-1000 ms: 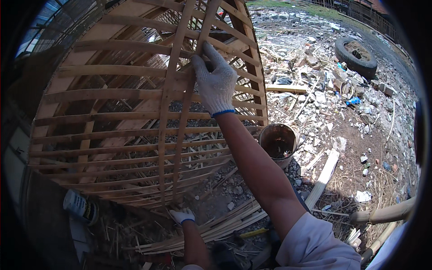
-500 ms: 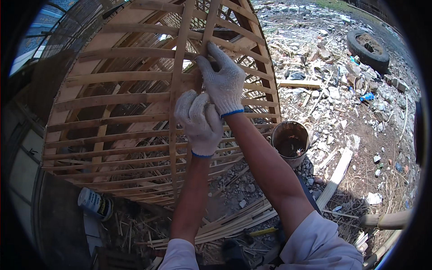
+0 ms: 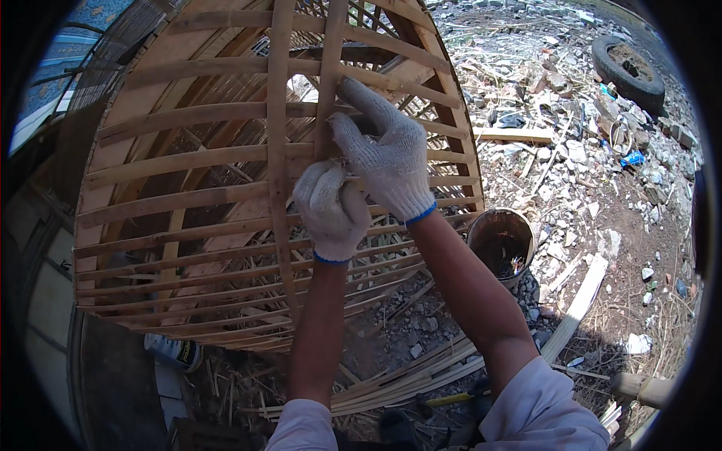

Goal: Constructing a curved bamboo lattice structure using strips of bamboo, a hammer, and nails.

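A curved wooden lattice (image 3: 188, 159) of thin slats crossing a frame stands in front of me. My right hand (image 3: 387, 150), in a white knit glove with a blue cuff, pinches the edge of an upright slat (image 3: 331, 56) between thumb and forefinger. Just below and to its left, my left hand (image 3: 331, 207), gloved alike, has its fingers curled closed by the same slat. What those fingers hold is hidden. A second upright slat (image 3: 277, 113) runs close by on the left.
Right of the lattice stands a round bucket (image 3: 502, 244) with a dark inside. A printed tub (image 3: 173, 351) lies at lower left. Long split strips (image 3: 444, 368) cover the ground near my feet. Rubble (image 3: 556, 150) spreads to the right, with an old tyre (image 3: 628, 74) beyond.
The view has shifted, so the lattice and bucket appear lower. Both hands stay close together at the same upright slat, with little change in their grip.
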